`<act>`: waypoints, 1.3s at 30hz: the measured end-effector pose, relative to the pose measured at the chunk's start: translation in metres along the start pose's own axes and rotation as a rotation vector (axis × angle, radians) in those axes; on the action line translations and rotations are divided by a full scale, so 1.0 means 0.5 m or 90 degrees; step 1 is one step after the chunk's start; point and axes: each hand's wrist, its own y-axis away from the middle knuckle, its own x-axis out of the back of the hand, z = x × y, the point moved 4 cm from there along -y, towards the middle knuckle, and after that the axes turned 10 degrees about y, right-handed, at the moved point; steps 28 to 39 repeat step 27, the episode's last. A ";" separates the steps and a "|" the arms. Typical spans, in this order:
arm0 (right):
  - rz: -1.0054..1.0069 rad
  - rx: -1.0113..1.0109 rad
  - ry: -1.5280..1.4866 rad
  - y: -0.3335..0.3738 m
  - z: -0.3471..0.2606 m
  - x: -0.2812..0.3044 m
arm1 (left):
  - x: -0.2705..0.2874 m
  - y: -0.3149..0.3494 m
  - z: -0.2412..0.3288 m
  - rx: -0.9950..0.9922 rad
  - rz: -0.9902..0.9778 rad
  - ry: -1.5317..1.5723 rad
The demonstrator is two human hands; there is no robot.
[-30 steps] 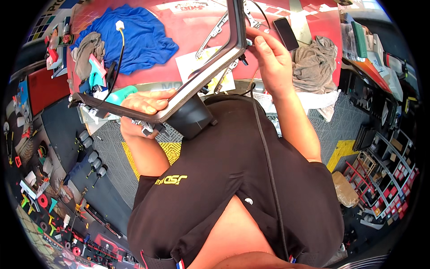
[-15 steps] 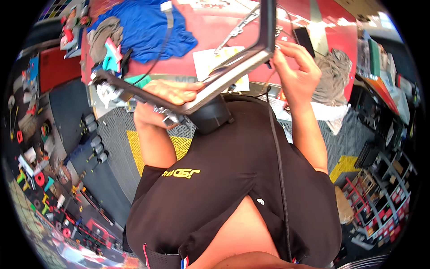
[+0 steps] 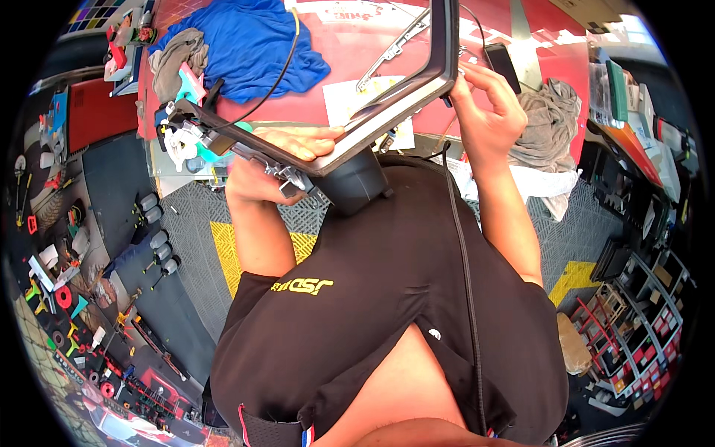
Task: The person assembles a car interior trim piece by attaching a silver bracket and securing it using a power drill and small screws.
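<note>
A black angular frame (image 3: 417, 82), with a pale strip (image 3: 365, 145) along its near edge, is held up in front of my chest. A black box-shaped part (image 3: 354, 186) sticks out beneath it, and metal brackets (image 3: 287, 177) sit on its left side. My left hand (image 3: 294, 141) grips the frame, its fingers laid over the inner side and the wrist below. At the right corner, my right hand (image 3: 488, 112) has thumb and forefinger closed in a pinch against the frame's edge. Whatever lies between those fingertips is too small to make out.
Beyond the frame stretches a red surface (image 3: 417, 134) with a blue cloth (image 3: 238, 52), a grey rag (image 3: 551, 123), a phone (image 3: 503, 67), a metal strip (image 3: 395, 52) and white paper (image 3: 339, 97). Tools crowd the floor at left; a rack (image 3: 640, 328) stands at right.
The frame's left end has tilted slightly up and to the right, still in my left hand. My right hand has shifted a little left, its pinch still at the corner.
</note>
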 end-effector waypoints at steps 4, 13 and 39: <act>0.031 -0.035 -0.059 0.029 0.001 0.016 | -0.031 0.007 0.011 0.043 0.001 -0.014; -0.087 -0.086 -0.055 0.095 0.017 0.101 | -0.168 0.055 0.053 0.204 0.257 -0.400; -0.246 -0.382 0.002 0.436 0.247 0.310 | -0.167 0.015 -0.045 -0.029 0.045 -0.908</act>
